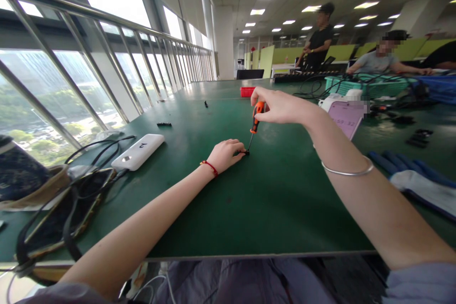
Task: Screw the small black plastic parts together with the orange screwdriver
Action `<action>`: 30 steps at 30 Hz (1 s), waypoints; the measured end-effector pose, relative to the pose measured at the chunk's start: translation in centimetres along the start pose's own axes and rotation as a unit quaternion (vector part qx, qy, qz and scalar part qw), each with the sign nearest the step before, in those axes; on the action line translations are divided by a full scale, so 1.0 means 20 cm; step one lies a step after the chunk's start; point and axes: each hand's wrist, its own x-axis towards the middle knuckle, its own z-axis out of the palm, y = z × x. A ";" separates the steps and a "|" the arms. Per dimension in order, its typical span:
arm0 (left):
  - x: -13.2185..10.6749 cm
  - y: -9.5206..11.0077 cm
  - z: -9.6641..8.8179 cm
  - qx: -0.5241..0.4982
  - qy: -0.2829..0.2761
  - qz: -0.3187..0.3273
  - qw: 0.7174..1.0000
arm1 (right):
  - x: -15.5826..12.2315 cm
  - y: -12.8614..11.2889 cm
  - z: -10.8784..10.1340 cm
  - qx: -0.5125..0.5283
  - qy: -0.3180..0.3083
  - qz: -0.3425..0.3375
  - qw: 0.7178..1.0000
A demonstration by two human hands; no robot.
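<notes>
My right hand grips the orange and black handle of a screwdriver, its shaft slanting down to the left. The tip meets a small black part on the green tabletop. My left hand rests on the table with its fingers closed on that part, holding it under the tip. Most of the part is hidden by the fingers, and its exact kind cannot be made out.
A white power bank, a dark phone and cables lie left. Small black pieces and a red box are farther back. Right are a propped pink phone, gloves and a green basket. Two people are beyond.
</notes>
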 end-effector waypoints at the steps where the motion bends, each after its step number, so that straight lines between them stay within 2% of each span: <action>1: 0.00 0.00 0.00 -0.017 0.001 -0.006 1.000 | 0.00 -0.01 0.00 -0.010 -0.002 0.005 1.000; 7: 0.00 -0.01 0.02 -0.099 0.006 -0.062 0.993 | 0.01 -0.04 0.02 -0.044 -0.016 0.032 0.998; 14: 0.00 -0.03 0.02 -0.062 0.020 -0.081 0.995 | 0.01 -0.03 0.00 -0.052 -0.020 0.007 0.998; 20: 0.01 -0.08 0.06 -0.123 0.035 -0.068 0.989 | 0.01 -0.04 0.02 -0.067 -0.004 0.040 0.997; 26: 0.01 -0.09 0.07 -0.136 0.036 -0.059 0.988 | 0.02 -0.05 0.05 -0.094 0.014 -0.004 0.996; 30: 0.01 -0.09 0.07 -0.133 0.037 -0.053 0.989 | 0.02 -0.07 0.04 -0.100 -0.003 0.004 0.995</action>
